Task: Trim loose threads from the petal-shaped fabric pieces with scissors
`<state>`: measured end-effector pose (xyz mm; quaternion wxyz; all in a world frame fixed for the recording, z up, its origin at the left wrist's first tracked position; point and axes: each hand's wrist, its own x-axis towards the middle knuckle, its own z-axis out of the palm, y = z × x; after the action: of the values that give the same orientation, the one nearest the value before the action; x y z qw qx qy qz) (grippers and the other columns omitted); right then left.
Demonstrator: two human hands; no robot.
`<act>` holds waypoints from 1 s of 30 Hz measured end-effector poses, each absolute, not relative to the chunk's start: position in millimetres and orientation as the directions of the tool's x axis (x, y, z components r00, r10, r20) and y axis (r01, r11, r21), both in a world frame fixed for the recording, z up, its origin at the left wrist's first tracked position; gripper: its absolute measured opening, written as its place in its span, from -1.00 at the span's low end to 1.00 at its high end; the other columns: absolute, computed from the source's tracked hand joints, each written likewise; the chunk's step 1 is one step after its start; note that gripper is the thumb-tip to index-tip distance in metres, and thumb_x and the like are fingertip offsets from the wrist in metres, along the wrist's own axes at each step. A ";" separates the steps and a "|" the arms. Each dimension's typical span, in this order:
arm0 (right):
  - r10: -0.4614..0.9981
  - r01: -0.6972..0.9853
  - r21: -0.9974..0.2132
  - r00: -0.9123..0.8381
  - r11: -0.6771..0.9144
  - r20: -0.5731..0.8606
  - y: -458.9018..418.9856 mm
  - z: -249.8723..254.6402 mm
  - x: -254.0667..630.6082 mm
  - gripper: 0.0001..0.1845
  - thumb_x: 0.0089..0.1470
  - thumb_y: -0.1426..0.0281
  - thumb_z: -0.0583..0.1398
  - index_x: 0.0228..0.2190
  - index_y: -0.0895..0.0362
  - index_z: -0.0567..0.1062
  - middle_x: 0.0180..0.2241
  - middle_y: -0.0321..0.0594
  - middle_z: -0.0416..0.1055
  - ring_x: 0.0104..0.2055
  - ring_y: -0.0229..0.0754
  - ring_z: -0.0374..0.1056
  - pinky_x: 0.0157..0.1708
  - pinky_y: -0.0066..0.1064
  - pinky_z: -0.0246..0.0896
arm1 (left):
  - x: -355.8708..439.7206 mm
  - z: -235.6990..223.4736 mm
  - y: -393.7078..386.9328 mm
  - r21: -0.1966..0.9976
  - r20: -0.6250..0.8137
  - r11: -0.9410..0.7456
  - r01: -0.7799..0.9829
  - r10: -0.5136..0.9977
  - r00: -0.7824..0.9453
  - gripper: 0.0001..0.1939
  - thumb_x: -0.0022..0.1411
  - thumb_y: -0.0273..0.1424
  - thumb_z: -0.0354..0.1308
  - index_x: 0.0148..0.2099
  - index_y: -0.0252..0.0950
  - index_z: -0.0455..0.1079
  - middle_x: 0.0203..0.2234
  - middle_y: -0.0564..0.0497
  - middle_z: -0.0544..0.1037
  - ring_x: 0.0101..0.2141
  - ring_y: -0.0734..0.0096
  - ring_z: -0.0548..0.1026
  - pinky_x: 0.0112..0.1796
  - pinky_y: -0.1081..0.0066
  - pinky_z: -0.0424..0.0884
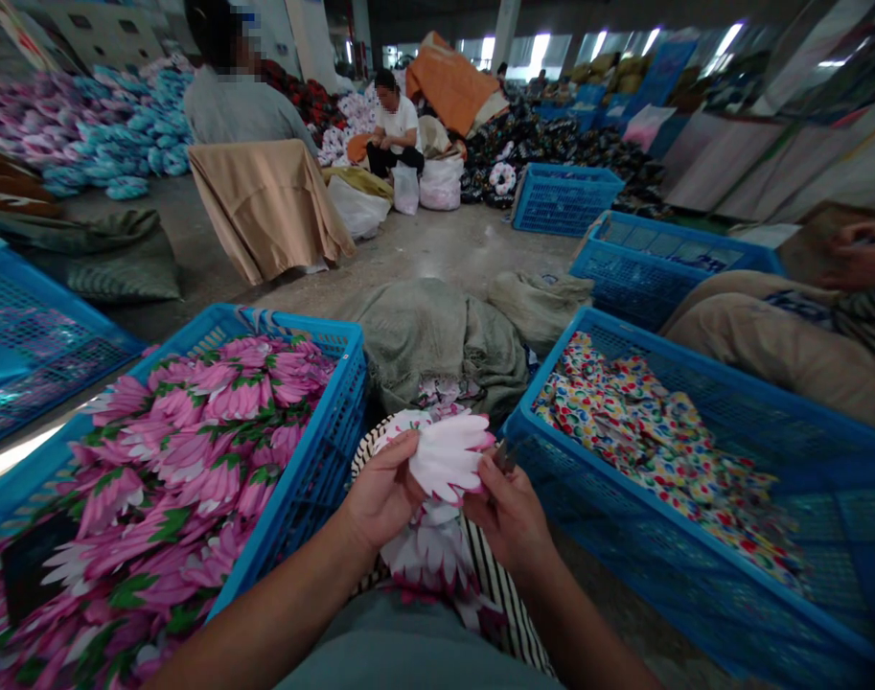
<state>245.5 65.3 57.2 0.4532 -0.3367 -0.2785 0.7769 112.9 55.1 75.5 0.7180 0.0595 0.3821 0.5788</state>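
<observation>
My left hand (380,495) pinches the left edge of a white and pink petal-shaped fabric piece (448,455), its pale underside facing me. My right hand (509,513) grips the same piece from the right, and a small dark tool that I cannot make out sticks up from its fingers. More petal pieces (433,556) lie in my lap on striped cloth (498,599). A blue crate (322,450) at my left is heaped with pink and green flower pieces (193,441).
A blue crate (696,594) on my right holds colourful dotted fabric (645,431). Grey-green sacks (437,335) lie ahead on the floor. A person's legs (782,335) are at the right. Two people sit farther back among fabric piles, bags and more blue crates (563,196).
</observation>
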 end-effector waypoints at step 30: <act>0.754 -0.154 -0.928 -0.634 -0.339 -0.170 70.9 56.9 259.7 -0.57 -0.04 0.08 0.18 -0.64 0.19 0.31 -0.67 -0.37 0.10 -0.64 -0.41 -0.08 -0.67 -0.56 -0.20 | 132.5 63.6 42.0 0.801 -0.410 0.335 -0.496 0.911 -0.047 -0.86 0.01 -0.39 0.18 -0.45 -0.32 0.28 -0.71 0.16 0.34 -0.66 0.58 0.26 -0.57 0.55 0.17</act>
<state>259.7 70.9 56.9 0.2993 -0.3057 -0.4908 0.7590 132.5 42.0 63.6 0.6565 0.2132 0.4861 0.5359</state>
